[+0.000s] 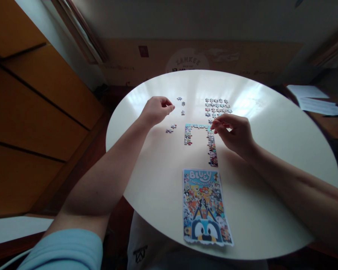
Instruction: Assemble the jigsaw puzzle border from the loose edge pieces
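Observation:
My left hand (157, 110) hovers over the left part of the table, thumb and fingertips pinched together; whether a piece sits between them I cannot make out. Close to it lie a few loose jigsaw pieces (183, 112) and a small joined pair (171, 129). My right hand (233, 132) is also closed in a pinch, at the top right corner of the partly joined puzzle frame (213, 150). Its fingertips hide that corner and anything they hold. Just beyond are rows of loose puzzle pieces (218, 105). The frame has a top edge, a short left side and a longer right side.
A Bluey picture sheet (204, 206) lies near the front edge of the round white table (270, 180). Papers and pens (315, 98) rest on a surface at the far right. Wooden cabinet doors (25, 123) stand at the left.

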